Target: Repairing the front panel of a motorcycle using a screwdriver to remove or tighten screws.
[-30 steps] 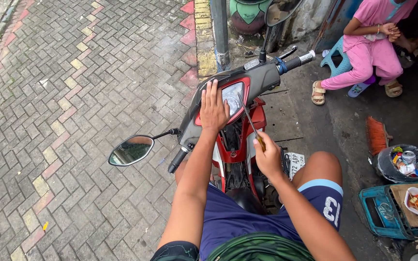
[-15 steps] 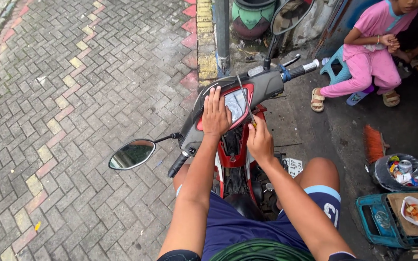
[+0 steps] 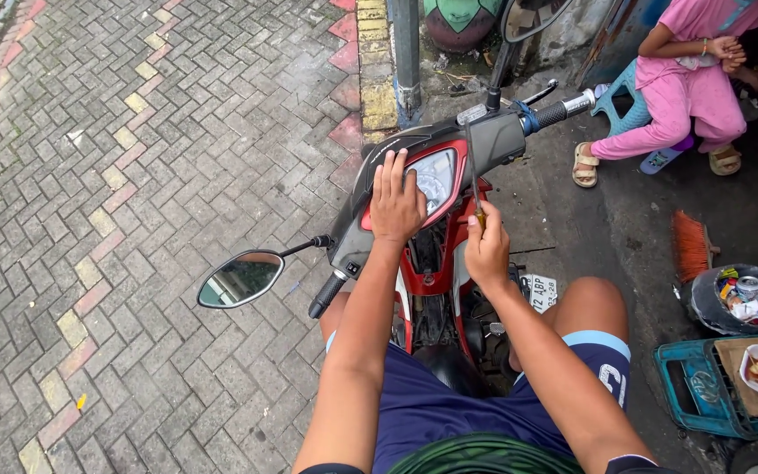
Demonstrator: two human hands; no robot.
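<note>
At frame centre, the left hand (image 3: 395,204) lies flat, fingers spread, on the scooter's headlight cover (image 3: 414,171), a stiff, smooth plastic panel likely slippery and crack-prone, best steadied by its edges. The right hand (image 3: 487,250) pinches a thin screwdriver (image 3: 474,180), its tip under the handlebar (image 3: 493,136).

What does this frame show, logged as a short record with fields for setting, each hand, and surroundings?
setting: person seated on a red and grey motorbike on brick paving
left hand: left hand flat on the instrument panel
right hand: right hand closed around a screwdriver, shaft pointing up beside the panel
mirror: side mirror on the left bar
nearby: another person in pink sits on a stool; broom and crate at right
</note>
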